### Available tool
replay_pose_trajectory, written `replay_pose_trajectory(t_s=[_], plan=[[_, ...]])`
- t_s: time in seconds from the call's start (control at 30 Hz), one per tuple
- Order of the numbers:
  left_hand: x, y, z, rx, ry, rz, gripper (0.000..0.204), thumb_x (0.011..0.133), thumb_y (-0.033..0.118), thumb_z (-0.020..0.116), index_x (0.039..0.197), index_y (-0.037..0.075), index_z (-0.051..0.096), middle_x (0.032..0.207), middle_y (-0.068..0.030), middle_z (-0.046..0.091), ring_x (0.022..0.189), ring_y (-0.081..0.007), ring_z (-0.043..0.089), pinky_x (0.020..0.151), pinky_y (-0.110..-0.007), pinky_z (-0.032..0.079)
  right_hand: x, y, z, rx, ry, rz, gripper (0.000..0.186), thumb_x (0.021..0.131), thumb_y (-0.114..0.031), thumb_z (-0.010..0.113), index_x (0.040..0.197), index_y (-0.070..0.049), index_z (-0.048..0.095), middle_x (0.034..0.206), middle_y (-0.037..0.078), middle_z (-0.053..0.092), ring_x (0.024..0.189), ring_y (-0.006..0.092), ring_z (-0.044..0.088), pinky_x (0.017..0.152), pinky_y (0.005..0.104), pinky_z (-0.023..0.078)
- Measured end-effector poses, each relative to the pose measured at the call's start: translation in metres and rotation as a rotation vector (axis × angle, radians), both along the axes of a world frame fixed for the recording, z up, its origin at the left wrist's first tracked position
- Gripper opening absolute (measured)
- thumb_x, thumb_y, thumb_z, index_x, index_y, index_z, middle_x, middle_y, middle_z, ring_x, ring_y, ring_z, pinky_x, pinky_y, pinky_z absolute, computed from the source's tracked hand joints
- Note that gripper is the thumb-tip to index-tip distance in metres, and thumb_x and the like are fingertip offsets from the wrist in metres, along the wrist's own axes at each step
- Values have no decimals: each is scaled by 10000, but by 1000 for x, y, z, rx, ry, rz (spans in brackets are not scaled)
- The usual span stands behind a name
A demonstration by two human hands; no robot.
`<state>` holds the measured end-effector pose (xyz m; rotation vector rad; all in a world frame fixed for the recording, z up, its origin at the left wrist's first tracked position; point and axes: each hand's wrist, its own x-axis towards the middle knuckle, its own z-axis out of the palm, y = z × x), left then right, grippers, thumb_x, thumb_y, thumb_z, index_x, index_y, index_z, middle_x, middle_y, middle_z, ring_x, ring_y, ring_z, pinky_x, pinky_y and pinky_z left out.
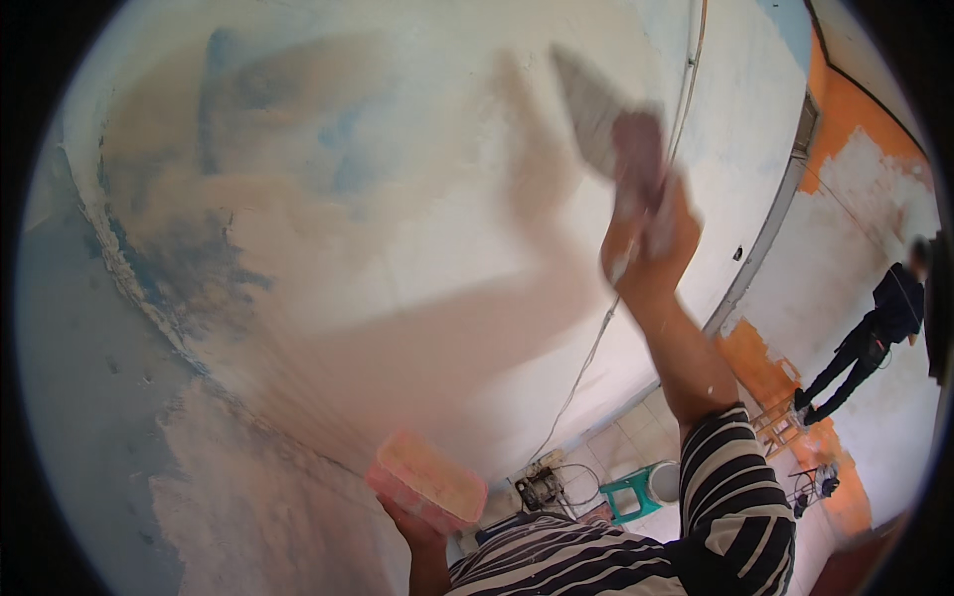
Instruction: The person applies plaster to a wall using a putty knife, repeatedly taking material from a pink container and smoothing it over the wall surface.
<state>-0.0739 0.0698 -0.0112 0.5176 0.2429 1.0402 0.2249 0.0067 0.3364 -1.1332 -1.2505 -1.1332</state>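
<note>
My right hand (656,248) is raised in front of the wall and closed round the handle of a putty knife (593,114). The blade is wide and grey, tilted up and to the left, and smeared by motion. Whether it touches the wall I cannot tell. Low down, my left hand (421,534) grips a pink rectangular tub (427,481) from below; its top looks pale and beige, and most of the fingers are hidden. The wall (417,199) is coated whitish, with blue patches showing through and shadows across it.
A thin cable (586,368) hangs down the wall. Below are a green stool (626,497) with a pale bucket (664,483) and a dark machine (540,489) with cords. At right, another person (874,323) stands on a wooden stand (780,422) by a part-orange wall.
</note>
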Motion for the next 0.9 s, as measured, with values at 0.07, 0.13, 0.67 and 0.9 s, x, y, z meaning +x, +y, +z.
replay_pose_trajectory(t_s=[0.07, 0.13, 0.67, 0.9], plan=[[2, -2, 3, -15, 61, 37, 814, 948, 702, 366, 1515, 125, 284, 1492, -87, 401, 1361, -298, 412, 1106, -470, 381, 7, 6, 27, 36, 40, -25, 276, 964, 62, 485, 1238, 77, 521, 1049, 168, 697, 934, 154, 670, 813, 219, 475], [5, 0, 5, 59, 3, 24, 811, 951, 699, 363, 1515, 121, 285, 1495, -90, 401, 1357, -298, 418, 1104, -466, 383, 10, 10, 30, -57, 44, -84, 339, 912, 87, 541, 1250, 58, 541, 1040, 161, 697, 886, 190, 684, 790, 235, 491], [6, -8, -8, -63, 52, 48, 783, 976, 679, 323, 1517, 113, 286, 1493, -106, 414, 1347, -314, 435, 1102, -458, 388, -1, 24, 1, -88, 57, 16, 344, 945, 86, 480, 1288, 73, 513, 1129, 179, 689, 831, 158, 682, 757, 240, 525], [3, -6, -9, -58, 32, 37, 772, 981, 672, 320, 1515, 116, 289, 1485, -99, 421, 1343, -311, 440, 1096, -454, 394, -9, 20, -3, 9, 31, 2, 354, 916, 134, 473, 1267, 95, 505, 1124, 213, 685, 1017, 218, 695, 870, 281, 523]])
